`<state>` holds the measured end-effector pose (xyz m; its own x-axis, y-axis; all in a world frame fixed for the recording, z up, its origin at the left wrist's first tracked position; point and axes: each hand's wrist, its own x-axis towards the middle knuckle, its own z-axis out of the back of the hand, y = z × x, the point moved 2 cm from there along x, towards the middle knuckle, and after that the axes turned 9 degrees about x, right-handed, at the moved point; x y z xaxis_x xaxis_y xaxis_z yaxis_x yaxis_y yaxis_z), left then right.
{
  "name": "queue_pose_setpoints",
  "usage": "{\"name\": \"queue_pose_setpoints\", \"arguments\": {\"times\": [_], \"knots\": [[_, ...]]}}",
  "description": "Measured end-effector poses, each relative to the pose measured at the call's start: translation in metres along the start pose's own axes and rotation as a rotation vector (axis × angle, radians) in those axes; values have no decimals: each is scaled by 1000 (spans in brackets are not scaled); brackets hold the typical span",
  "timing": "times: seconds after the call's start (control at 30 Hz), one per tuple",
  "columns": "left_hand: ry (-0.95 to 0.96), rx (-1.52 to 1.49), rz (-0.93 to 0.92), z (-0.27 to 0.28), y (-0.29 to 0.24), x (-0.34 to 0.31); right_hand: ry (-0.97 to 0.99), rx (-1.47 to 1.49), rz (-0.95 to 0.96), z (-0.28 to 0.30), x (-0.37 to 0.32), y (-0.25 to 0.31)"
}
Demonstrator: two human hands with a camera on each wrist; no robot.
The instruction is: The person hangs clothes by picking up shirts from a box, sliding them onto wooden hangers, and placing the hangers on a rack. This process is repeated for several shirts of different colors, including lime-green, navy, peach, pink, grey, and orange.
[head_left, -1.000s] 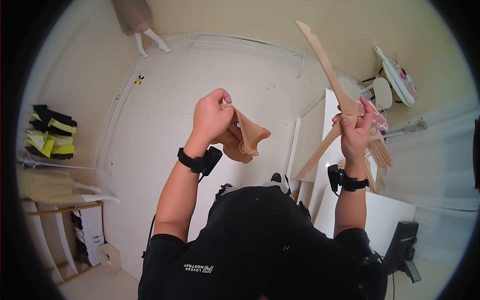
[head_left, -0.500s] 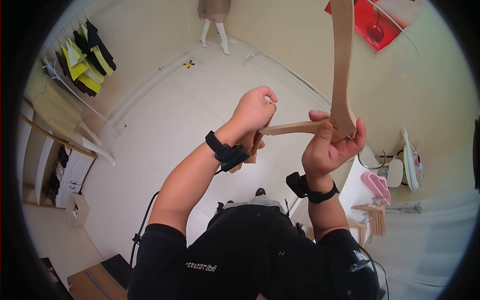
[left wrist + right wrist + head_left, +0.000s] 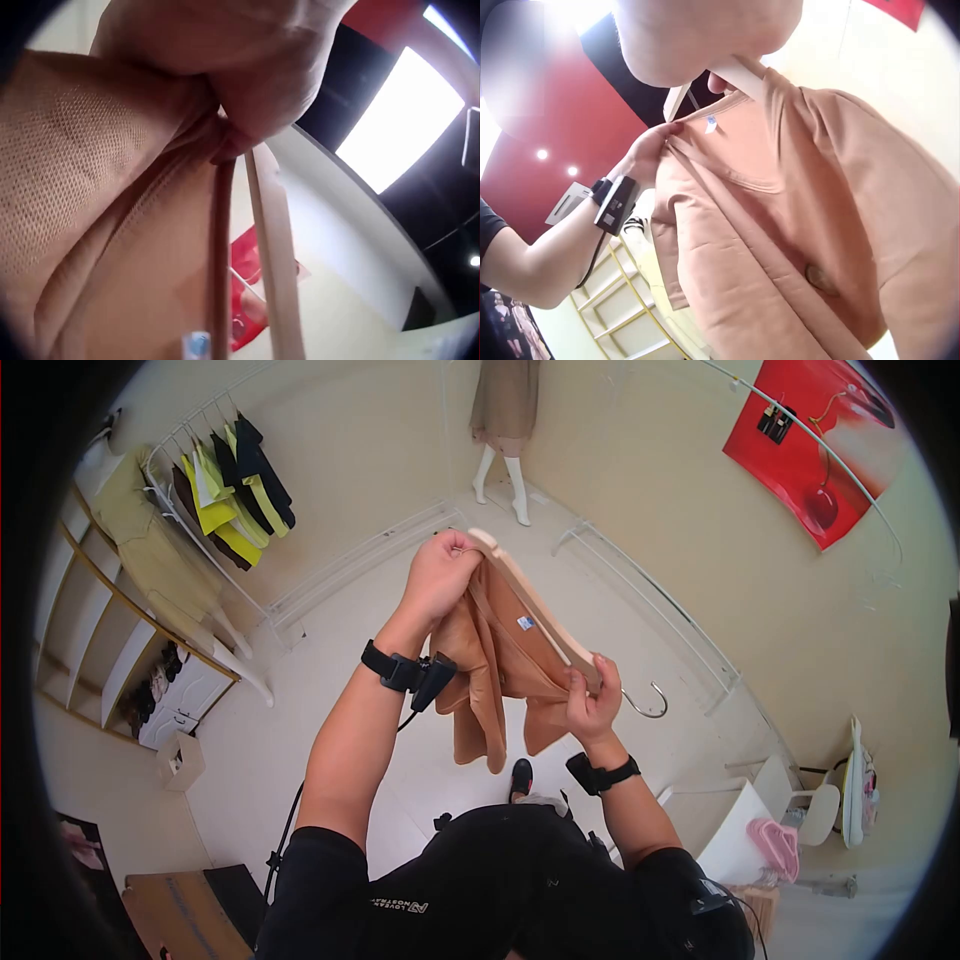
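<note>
My left hand (image 3: 437,575) pinches the tan garment (image 3: 490,660) at its eleven o'clock against the wooden hanger (image 3: 535,602); right hand (image 3: 590,705) grips both at four

Tan garment (image 3: 482,695) drapes crumpled over a tilted wooden hanger (image 3: 537,608).

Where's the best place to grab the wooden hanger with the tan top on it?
Take the wooden hanger at its middle, beside the metal hook, coming from the hook side: that edge is bare wood, while the tan top drapes the other side.
</note>
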<state>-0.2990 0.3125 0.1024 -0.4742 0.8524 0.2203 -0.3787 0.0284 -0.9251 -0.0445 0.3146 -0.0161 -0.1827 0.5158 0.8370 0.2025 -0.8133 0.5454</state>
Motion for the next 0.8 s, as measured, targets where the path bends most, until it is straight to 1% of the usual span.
{"name": "queue_pose_setpoints", "arguments": {"times": [0.03,0.1,0.13,0.17,0.2,0.23,0.27,0.3,0.33,0.37,0.43,0.5,0.57,0.6,0.63,0.67,0.7,0.73,0.77,0.8], "knots": [[-17,16,4,7,2,9,44,-16,-28,10,-2,-9],[-10,220,-57,16,3,28,72,-1,-49,22,8,-30],[24,227,-66,21,11,39,114,-43,-57,25,16,-37],[11,236,-48,24,17,45,157,-87,-68,27,25,-38],[13,311,-65,27,23,52,180,-127,-17,28,39,-42],[17,385,-83,29,24,59,186,-110,-25,29,48,-51],[11,391,-67,29,25,63,261,-81,-55,31,54,-60],[-6,481,-93,29,26,67,339,-55,-83,29,60,-67],[-25,567,-120,30,27,70,317,-62,-24,25,70,-70],[-40,564,-107,32,30,75,334,-52,-21,23,72,-78],[-53,563,-75,40,33,86,226,43,-76,20,75,-94],[-48,558,-32,46,37,96,254,92,-87,11,82,-105],[-31,543,12,53,47,107,351,11,-89,-6,100,-106],[-21,565,-33,56,52,113,362,10,-88,-15,107,-109],[-12,587,-80,59,56,118,431,-11,-123,-25,112,-113],[-19,580,-79,63,63,125,500,-34,-157,-36,117,-117],[34,602,-154,65,70,132,507,-38,-153,-48,125,-120],[89,625,-233,68,75,139,597,-32,-165,-63,135,-124],[92,614,-234,71,81,145,688,-29,-187,-79,141,-125],[164,663,-318,70,85,147,694,-43,-192,-96,151,-124]]}}
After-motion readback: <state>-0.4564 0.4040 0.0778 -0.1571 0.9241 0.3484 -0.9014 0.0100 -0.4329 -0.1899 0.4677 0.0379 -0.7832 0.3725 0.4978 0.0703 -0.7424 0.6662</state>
